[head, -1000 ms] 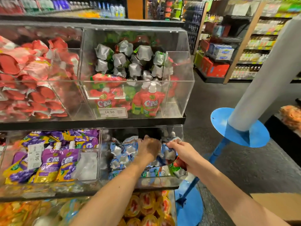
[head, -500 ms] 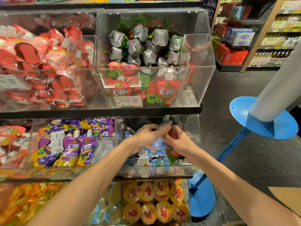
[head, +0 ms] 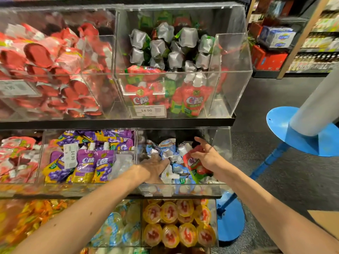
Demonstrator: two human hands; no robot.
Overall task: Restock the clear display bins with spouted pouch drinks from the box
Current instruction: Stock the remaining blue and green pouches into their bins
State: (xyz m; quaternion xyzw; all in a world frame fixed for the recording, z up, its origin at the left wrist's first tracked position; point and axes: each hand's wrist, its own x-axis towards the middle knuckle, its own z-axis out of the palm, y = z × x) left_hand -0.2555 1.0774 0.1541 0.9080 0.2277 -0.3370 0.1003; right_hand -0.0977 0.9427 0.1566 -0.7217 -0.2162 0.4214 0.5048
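The clear display bin (head: 222, 143) at the right of the middle shelf holds several blue-and-white spouted pouches (head: 167, 150). My left hand (head: 156, 168) lies palm down on these pouches at the bin's left, and its fingertips are tucked among them. My right hand (head: 206, 155) is inside the same bin with its fingers spread and straight. Its palm and thumb rest on a red spouted pouch (head: 195, 166) that lies on the blue ones. A corner of the cardboard box (head: 323, 223) shows at the lower right.
Above is a clear bin (head: 233, 74) of red and green pouches with a 14.90 price tag (head: 148, 110). Purple pouches (head: 91, 162) fill the bin to the left. Jelly cups (head: 176, 224) sit on the shelf below. A blue stand (head: 300, 132) is on the right.
The camera has moved closer to the shelf. My right hand brought the red pouch from the bin's front edge deeper into the bin and spread its fingers. My left hand shifted left.
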